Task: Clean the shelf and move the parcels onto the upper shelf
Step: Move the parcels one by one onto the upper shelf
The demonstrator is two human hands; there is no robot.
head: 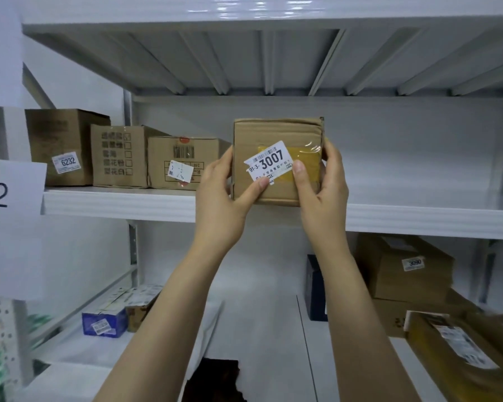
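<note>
Left of the hands, three cardboard boxes [122,153] stand in a row on the upper shelf [119,201]. The left hand [224,192] and right hand [320,187] clasp a small parcel [276,134] between them (label reading 3007), thumbs on its front, upright at the shelf's front edge. Below the right hand lie more parcels [404,268].

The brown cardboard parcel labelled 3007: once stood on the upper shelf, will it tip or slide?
The brown cardboard parcel is probably light: left hand and right hand hold it by fingertips. Standing tall and seemingly thin, it may tip. Its dented corner suggests soft board.
</note>
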